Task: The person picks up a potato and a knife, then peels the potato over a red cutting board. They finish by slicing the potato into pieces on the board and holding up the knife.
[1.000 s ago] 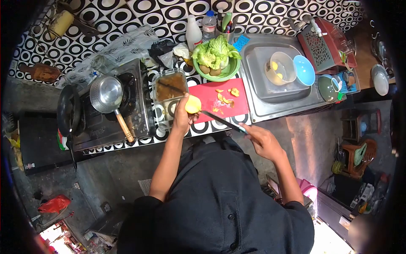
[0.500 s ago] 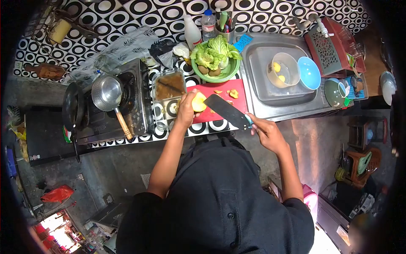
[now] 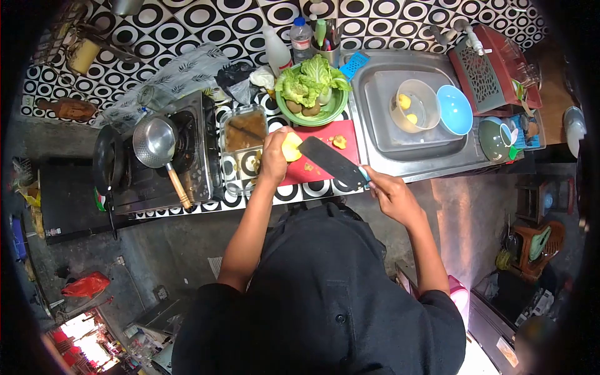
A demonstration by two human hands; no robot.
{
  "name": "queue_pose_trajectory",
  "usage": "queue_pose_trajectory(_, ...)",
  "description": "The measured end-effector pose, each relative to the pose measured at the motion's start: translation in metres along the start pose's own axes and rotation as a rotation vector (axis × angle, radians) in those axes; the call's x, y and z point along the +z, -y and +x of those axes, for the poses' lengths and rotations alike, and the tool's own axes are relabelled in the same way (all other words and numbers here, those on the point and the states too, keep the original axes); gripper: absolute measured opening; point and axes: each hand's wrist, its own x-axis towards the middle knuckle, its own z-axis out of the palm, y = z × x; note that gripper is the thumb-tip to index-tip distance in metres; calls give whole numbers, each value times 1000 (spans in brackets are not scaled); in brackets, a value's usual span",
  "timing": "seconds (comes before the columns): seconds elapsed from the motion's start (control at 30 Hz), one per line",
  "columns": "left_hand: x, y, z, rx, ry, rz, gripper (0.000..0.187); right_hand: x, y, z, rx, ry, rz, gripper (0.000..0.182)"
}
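My left hand (image 3: 274,156) is wrapped round a yellow piece of produce (image 3: 291,147) over the left part of the red cutting board (image 3: 347,128). The fingers of my right hand (image 3: 390,192) are closed round the handle of a knife with a broad dark blade (image 3: 330,161). The blade's tip is beside the yellow piece; whether they touch I cannot tell. Yellow peelings (image 3: 339,142) lie on the board. Behind it, a green bowl (image 3: 319,119) holds leafy greens (image 3: 306,82) and brown round items.
Left of the board are a container of brownish liquid (image 3: 245,130) and a stove with a saucepan (image 3: 155,142). On the right, the steel sink (image 3: 375,145) holds a clear tub (image 3: 406,122) with yellow pieces and a blue bowl (image 3: 456,109). Bottles (image 3: 301,42) stand behind.
The view has shifted slightly. Both hands still hold the yellow piece and the knife, with the blade tip still close to the piece. Fewer peelings show on the board beside the blade.
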Motion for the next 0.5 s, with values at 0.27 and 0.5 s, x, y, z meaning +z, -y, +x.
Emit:
queue_pose_trajectory(0.27, 22, -4, -4, 26, -80, 81, 44, -6, -2, 1, -70, -29, -14, 53)
queue_pose_trajectory(0.5, 34, -1, -4, 31, -117, 45, 44, -8, -12, -4, -65, -29, -7, 50)
